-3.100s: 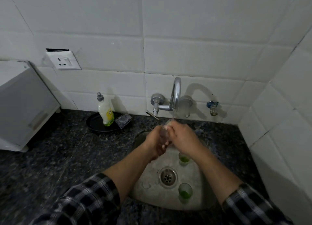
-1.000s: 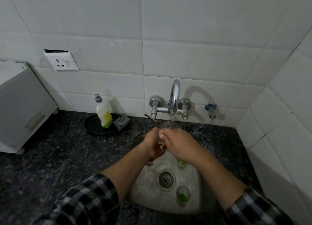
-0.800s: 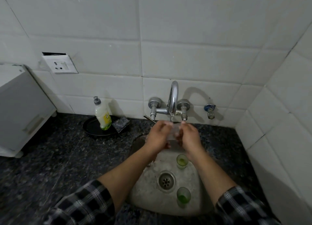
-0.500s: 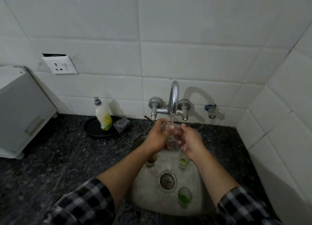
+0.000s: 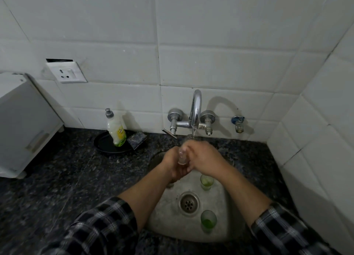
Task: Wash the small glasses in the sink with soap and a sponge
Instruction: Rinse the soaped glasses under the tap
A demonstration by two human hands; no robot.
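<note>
My left hand [image 5: 175, 165] and right hand [image 5: 204, 159] are closed together around one small clear glass [image 5: 183, 155], held upright above the back of the sink [image 5: 166, 226], just under the tap [image 5: 195, 109]. The left cups it from below and the side; the right wraps over the front. A thin stream seems to fall from the spout to the glass's mouth, though it is faint. I see no sponge in either hand, so I judge this to be a rinse, not a scrub.

Below my hands, two more small glasses stand in the basin: one near my right wrist [image 5: 206, 182] and one in front of the drain [image 5: 208, 219]. Both show green at the bottom, which I take for soap or residue, so they look unfinished. Something small sits under my left forearm, too hidden to name.

On the dark surface [image 5: 67, 178] to the left, the soap bottle [image 5: 115, 130] stands in a black dish [image 5: 107, 145], with the sponge [image 5: 137, 139] leaning on its rim, well apart from my hands.

My reading: one glass nearly done, at least two left.
</note>
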